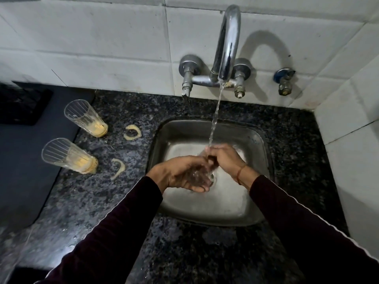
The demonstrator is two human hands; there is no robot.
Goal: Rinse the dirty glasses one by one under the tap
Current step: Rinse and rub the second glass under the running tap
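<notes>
Over the steel sink I hold a clear glass under the running stream from the chrome tap. My left hand cups and grips the glass from below. My right hand grips its upper end where the water lands. The glass is mostly hidden by my fingers. Two dirty ribbed glasses with yellow residue stand on the dark granite counter to the left: one farther back, one nearer.
Two yellowish ring stains lie on the counter, one at the back and one nearer. A dark mat covers the left. White tiled walls close the back and right. A small valve sticks out right of the tap.
</notes>
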